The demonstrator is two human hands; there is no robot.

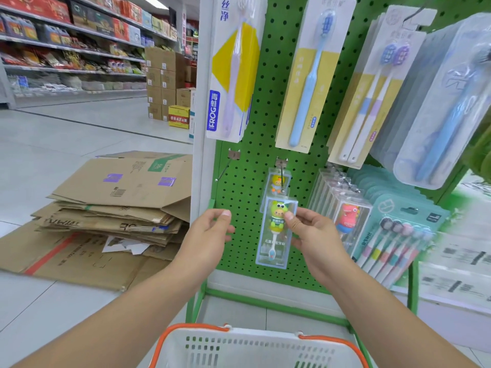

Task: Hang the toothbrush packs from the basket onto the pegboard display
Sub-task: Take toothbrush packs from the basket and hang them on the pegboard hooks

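My right hand (313,235) pinches a clear children's toothbrush pack with a green cartoon figure (276,235) in front of the green pegboard (247,181). The pack's top sits just below a metal hook (282,171) that carries a similar pack with a yellow figure (277,183). My left hand (210,232) hovers to the left of the pack with relaxed fingers, holding nothing. An empty hook (225,168) juts from the board at the left. The white basket with an orange rim (255,346) stands at the bottom edge; its contents are hidden.
Several toothbrush packs hang on the upper pegboard (310,75) and to the right (393,248). Flattened cardboard boxes (114,208) lie on the floor at the left. Stacked cartons (164,83) and stocked shelves (71,43) line the aisle behind.
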